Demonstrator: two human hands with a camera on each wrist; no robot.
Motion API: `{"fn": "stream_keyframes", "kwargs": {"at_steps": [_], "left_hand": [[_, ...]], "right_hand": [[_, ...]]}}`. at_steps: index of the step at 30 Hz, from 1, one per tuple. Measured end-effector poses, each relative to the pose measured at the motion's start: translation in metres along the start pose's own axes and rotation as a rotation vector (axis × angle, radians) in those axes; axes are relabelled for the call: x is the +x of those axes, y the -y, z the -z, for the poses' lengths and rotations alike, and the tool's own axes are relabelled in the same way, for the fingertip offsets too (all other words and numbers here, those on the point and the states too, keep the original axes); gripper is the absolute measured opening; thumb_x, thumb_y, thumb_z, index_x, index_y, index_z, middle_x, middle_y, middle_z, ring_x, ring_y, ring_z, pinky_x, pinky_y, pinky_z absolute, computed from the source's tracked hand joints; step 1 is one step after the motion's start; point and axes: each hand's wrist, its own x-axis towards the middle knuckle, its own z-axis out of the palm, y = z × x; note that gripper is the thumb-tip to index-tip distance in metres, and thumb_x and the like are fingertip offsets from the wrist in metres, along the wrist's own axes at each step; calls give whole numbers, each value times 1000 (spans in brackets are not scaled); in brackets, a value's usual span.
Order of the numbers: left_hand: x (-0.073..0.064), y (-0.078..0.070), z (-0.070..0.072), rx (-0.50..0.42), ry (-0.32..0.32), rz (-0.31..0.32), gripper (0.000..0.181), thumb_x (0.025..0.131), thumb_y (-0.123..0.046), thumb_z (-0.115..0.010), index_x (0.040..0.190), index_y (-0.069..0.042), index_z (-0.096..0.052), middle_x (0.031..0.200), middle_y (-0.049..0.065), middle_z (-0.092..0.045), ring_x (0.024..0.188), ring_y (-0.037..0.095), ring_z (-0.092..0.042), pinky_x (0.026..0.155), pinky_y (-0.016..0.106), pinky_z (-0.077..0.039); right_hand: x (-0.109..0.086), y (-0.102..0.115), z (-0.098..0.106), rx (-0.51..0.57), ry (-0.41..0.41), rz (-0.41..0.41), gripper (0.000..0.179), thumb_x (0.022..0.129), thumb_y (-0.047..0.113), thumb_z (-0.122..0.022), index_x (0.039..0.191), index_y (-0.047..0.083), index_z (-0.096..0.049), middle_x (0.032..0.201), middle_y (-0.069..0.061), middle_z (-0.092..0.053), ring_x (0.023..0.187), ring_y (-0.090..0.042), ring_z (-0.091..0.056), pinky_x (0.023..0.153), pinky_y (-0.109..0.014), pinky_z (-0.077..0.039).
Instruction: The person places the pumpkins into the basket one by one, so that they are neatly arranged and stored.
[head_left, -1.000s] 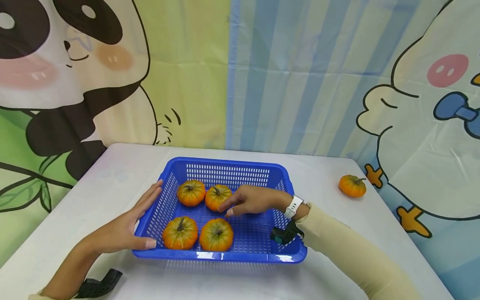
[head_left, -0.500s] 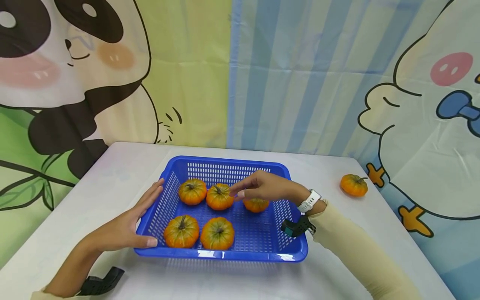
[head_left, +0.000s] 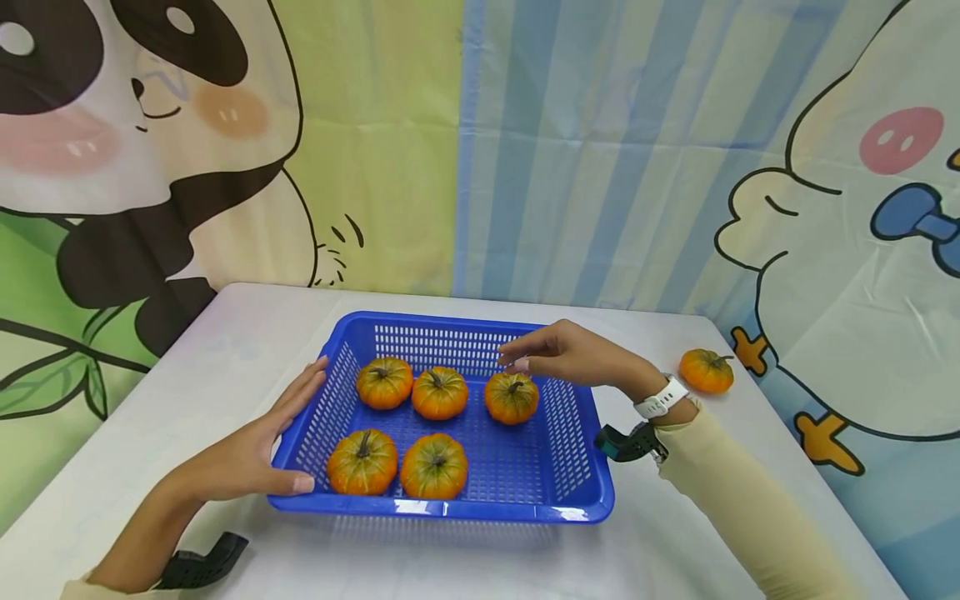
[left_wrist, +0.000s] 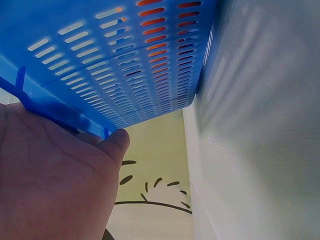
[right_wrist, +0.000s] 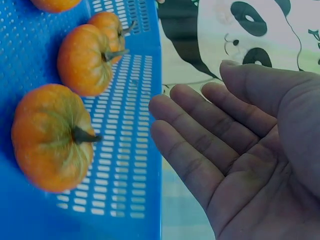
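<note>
Five-sided grouping aside, several small orange pumpkins sit in a blue perforated basket [head_left: 495,512]. In the head view, my left hand [head_left: 240,454] rests on the basket's left end, fingers straight along the rim and thumb spread on the front corner. The left wrist view shows that hand [left_wrist: 55,170] against the basket's outer wall. My right hand [head_left: 577,354] hovers over the basket's back right rim, just above the rightmost pumpkin [head_left: 512,398]. Nothing lies in its palm in the right wrist view, where that right hand [right_wrist: 235,150] is apart from the nearest pumpkin [right_wrist: 52,137].
One more pumpkin [head_left: 706,371] lies on the white table [head_left: 637,333] at the far right. Inside the basket, two pumpkins stand in front and three behind. A printed curtain [head_left: 390,150] hangs behind the table.
My right hand has risen and moved right, away from the rightmost pumpkin, which it hid at first and which now shows fully. The left hand keeps its place on the basket.
</note>
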Motion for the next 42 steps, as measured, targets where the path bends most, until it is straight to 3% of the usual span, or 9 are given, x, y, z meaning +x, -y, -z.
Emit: {"fn": "stream_keyframes", "kwargs": {"at_steps": [8, 15, 21, 28, 35, 39, 42], "left_hand": [[0, 1, -1, -3, 2, -3, 113, 74, -22, -77, 158, -24, -1, 162, -2, 11, 141, 51, 2, 93, 69, -32], [2, 2, 0, -13, 5, 0, 113, 74, -22, -78, 158, -22, -2, 162, -4, 11, 143, 48, 3, 94, 70, -30], [3, 2, -1, -17, 8, 2, 112, 75, -22, -77, 158, -21, -2, 162, -5, 11, 142, 48, 3, 95, 72, -28], [0, 1, 1, -17, 4, 14, 112, 74, -22, -77, 158, -21, -3, 162, -5, 11, 143, 47, 4, 94, 69, -31], [-1, 1, 1, -16, 1, 16, 112, 74, -22, -77, 158, -22, -2, 162, -5, 11, 143, 46, 3, 95, 67, -33], [0, 1, 0, -20, 7, 18, 113, 74, -22, -77, 158, -22, -2, 162, -6, 12, 143, 48, 2, 93, 65, -37], [1, 2, 0, -14, 6, 7, 113, 74, -21, -77, 158, -22, -2, 162, -5, 11, 143, 48, 2, 94, 67, -33]], "right_hand": [[-23, -12, 14, 90, -92, -37, 37, 100, 19, -56, 133, 3, -59, 122, -9, -66, 109, -20, -64, 93, -36, -50], [-49, -30, 25, 169, -261, -74, 40, 99, 23, -59, 134, 4, -59, 123, -9, -66, 113, -30, -62, 92, -35, -51], [-75, -52, 32, 128, -404, -145, 42, 98, 23, -61, 135, 3, -57, 125, -13, -64, 110, -25, -64, 89, -30, -51], [-99, -78, 37, 25, -563, -198, 42, 99, 24, -58, 135, 1, -57, 124, -15, -64, 114, -31, -60, 92, -24, -49], [-119, -98, 47, 2, -725, -321, 49, 97, 39, -57, 136, 9, -58, 125, -10, -64, 108, -10, -63, 88, -12, -45], [-131, -108, 49, 19, -784, -354, 53, 96, 43, -57, 136, 8, -57, 124, -10, -65, 102, -2, -63, 86, -11, -45], [-140, -115, 50, 39, -835, -367, 52, 96, 41, -57, 136, 7, -57, 125, -13, -64, 100, 2, -63, 85, -13, -46]]}}
